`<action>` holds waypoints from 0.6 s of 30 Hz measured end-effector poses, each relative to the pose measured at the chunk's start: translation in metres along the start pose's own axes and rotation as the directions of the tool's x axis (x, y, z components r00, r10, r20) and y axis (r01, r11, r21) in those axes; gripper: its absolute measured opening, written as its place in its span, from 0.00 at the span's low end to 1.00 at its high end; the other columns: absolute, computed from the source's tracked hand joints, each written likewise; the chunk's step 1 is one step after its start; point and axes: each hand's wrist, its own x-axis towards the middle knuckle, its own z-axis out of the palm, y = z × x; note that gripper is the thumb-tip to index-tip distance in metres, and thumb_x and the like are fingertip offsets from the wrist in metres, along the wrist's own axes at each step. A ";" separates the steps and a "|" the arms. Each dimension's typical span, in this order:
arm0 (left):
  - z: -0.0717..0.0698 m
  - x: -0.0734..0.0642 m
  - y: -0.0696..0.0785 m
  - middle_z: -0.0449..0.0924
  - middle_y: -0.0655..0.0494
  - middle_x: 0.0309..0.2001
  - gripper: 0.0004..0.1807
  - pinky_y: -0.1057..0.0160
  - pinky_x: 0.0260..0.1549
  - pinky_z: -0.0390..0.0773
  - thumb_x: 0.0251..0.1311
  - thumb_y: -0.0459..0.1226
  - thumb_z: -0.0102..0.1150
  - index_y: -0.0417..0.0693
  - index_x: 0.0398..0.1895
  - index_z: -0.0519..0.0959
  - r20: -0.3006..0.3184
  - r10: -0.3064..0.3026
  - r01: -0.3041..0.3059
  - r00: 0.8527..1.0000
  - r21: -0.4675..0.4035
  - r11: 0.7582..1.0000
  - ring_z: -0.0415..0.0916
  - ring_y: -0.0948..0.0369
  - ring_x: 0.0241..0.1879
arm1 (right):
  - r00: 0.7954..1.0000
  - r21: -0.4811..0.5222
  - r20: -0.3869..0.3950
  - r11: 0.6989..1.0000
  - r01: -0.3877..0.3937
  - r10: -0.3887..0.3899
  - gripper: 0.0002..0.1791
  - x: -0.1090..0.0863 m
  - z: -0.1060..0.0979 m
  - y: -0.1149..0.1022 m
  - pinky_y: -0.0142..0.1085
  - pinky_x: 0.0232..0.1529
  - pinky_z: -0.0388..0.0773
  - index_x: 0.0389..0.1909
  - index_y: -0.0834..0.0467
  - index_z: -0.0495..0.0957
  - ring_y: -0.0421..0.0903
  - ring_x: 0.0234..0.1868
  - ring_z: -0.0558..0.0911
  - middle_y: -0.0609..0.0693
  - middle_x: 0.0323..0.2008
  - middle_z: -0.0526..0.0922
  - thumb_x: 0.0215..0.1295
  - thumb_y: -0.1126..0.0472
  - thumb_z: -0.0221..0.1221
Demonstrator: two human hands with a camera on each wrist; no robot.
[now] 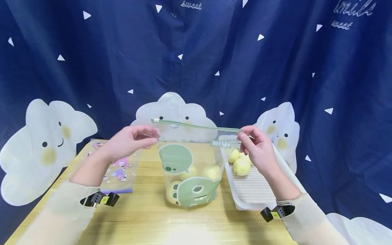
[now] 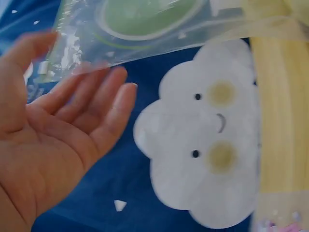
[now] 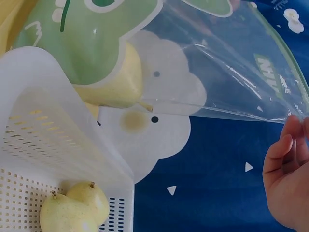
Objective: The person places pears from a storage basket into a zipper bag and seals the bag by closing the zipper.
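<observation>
A clear zip bag [image 1: 198, 192] with green cartoon prints stands upright on the table, yellow pears [image 1: 211, 172] inside it. My right hand [image 1: 260, 148] pinches the bag's top right corner between thumb and fingers, also plain in the right wrist view. At the top left corner, by the white slider [image 1: 156, 120], is my left hand [image 1: 131, 140]. In the left wrist view its fingers [image 2: 113, 113] are spread and loosely extended beside the bag's edge, gripping nothing. Whether they touch the film is hard to tell. The green zip strip [image 1: 196, 126] runs between both hands.
To the right, a white perforated basket [image 1: 245, 206] holds several pears [image 1: 241, 166]. A second printed bag [image 1: 122, 177] with a purple edge lies flat on the left of the wooden table [image 1: 147, 217]. A blue curtain [image 1: 196, 44] with cloud prints hangs behind.
</observation>
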 end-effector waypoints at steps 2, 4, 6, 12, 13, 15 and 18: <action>0.004 0.000 -0.007 0.88 0.41 0.58 0.19 0.67 0.52 0.88 0.78 0.37 0.65 0.36 0.65 0.82 0.004 0.001 -0.001 1.000 -0.008 1.000 0.87 0.68 0.50 | 1.000 0.010 0.013 1.000 0.003 -0.003 0.02 0.000 0.000 0.001 0.28 0.24 0.76 0.46 0.60 0.82 0.40 0.23 0.79 0.45 0.33 0.84 0.81 0.67 0.61; 0.008 0.000 -0.011 0.90 0.43 0.52 0.16 0.67 0.51 0.89 0.79 0.37 0.65 0.36 0.60 0.84 -0.018 0.002 -0.003 1.000 -0.028 1.000 0.88 0.66 0.48 | 0.999 0.028 0.031 1.000 -0.007 0.006 0.02 0.001 -0.001 0.002 0.28 0.25 0.77 0.47 0.61 0.81 0.40 0.24 0.79 0.46 0.34 0.83 0.82 0.66 0.61; 0.011 0.001 -0.014 0.91 0.46 0.48 0.14 0.66 0.50 0.89 0.79 0.37 0.64 0.36 0.57 0.85 -0.042 0.009 -0.011 0.999 -0.045 0.999 0.89 0.65 0.47 | 0.997 0.023 0.069 0.999 -0.040 0.038 0.06 0.001 -0.003 0.003 0.28 0.26 0.77 0.52 0.64 0.80 0.39 0.26 0.80 0.46 0.37 0.83 0.82 0.66 0.60; 0.019 0.005 -0.017 0.91 0.51 0.44 0.13 0.66 0.49 0.87 0.79 0.37 0.64 0.35 0.56 0.84 -0.055 0.017 -0.021 0.998 -0.065 0.998 0.88 0.62 0.46 | 0.923 -0.191 0.282 0.958 -0.212 0.261 0.17 0.006 -0.006 0.014 0.30 0.30 0.79 0.64 0.65 0.77 0.43 0.39 0.84 0.53 0.50 0.82 0.81 0.62 0.60; 0.020 0.005 -0.017 0.91 0.50 0.44 0.14 0.65 0.49 0.88 0.79 0.37 0.64 0.35 0.56 0.84 -0.055 0.014 -0.018 0.998 -0.064 0.998 0.89 0.62 0.46 | 0.908 -0.213 0.300 0.948 -0.235 0.292 0.17 0.007 -0.006 0.016 0.31 0.31 0.79 0.64 0.66 0.77 0.44 0.40 0.85 0.52 0.49 0.83 0.81 0.62 0.60; 0.022 0.006 -0.018 0.91 0.50 0.45 0.14 0.65 0.49 0.88 0.80 0.38 0.64 0.35 0.57 0.84 -0.063 0.005 -0.009 0.998 -0.062 0.998 0.89 0.62 0.46 | 0.892 -0.240 0.307 0.934 -0.264 0.331 0.16 0.009 -0.004 0.021 0.33 0.32 0.80 0.61 0.68 0.78 0.43 0.40 0.86 0.49 0.46 0.84 0.82 0.62 0.60; 0.022 0.009 -0.018 0.92 0.50 0.44 0.15 0.66 0.48 0.89 0.80 0.39 0.64 0.36 0.57 0.85 -0.114 -0.020 0.015 0.993 -0.041 0.999 0.89 0.65 0.44 | 0.904 -0.248 0.264 0.929 -0.275 0.337 0.15 0.014 -0.003 0.025 0.33 0.31 0.80 0.58 0.68 0.81 0.40 0.36 0.86 0.43 0.41 0.86 0.82 0.61 0.61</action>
